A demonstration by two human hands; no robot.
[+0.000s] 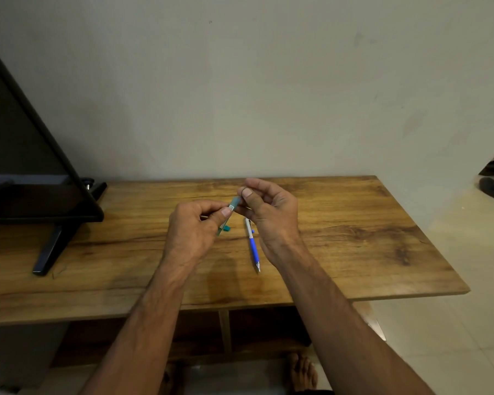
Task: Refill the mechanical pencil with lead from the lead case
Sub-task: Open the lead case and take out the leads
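Left hand (193, 223) is closed w/ thumb and fingers pinched round the lead case (229, 211), a slim teal see-through tube held up off the table (354, 229). Case's long axis runs roughly 7 to 1 o'clock, upper end pointing at the right hand (268, 212). Right hand's curled in, thumb and forefinger pinched at that upper end of the case. There's a thin dark line between those fingertips, prob a lead, but too fine to say for sure. So right hand is closed on something tiny, or just on the case mouth; can't tell which.

Out from the hands: small teal cap (226, 228) lies on the table just below the case, at about 6 o'clock from it, so the case looks open. Mechanical pencil (253, 244), blue grip and silver-white upper barrel, lies flat on the table, untouched. It sits right under the right hand, at about 7 o'clock from the palm. Its long axis runs near 12 to 6, tip toward the person, back end away and partly tucked under the right hand.

Key relation: the pencil is much nearer the right hand than the left, but the right's busy. Looks like lead extraction is the step in hand, w/ the pencil pickup still to come.

Far left, at 9 o'clock, a dark monitor (26, 166) stands on its stand.
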